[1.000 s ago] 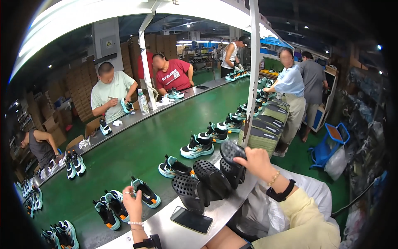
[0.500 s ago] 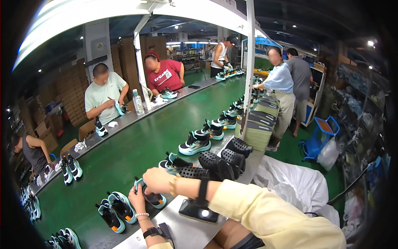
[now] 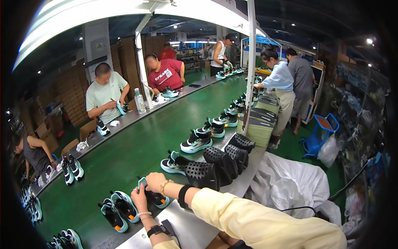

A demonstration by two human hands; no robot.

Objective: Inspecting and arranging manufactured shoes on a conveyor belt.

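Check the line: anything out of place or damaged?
Crumpled white scraps lie loose on the far ledge, untidy near the paired shoes. Nothing else stands out; the left hand and right hand partly cover one shoe.

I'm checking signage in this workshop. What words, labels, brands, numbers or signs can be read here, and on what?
Red shirt: pale chest lettering, left uncopied.
Grey box: yellow triangular warning sign; any wording is too small.
Clear bottle: label too small to read.
Handled shoe: no readable text.
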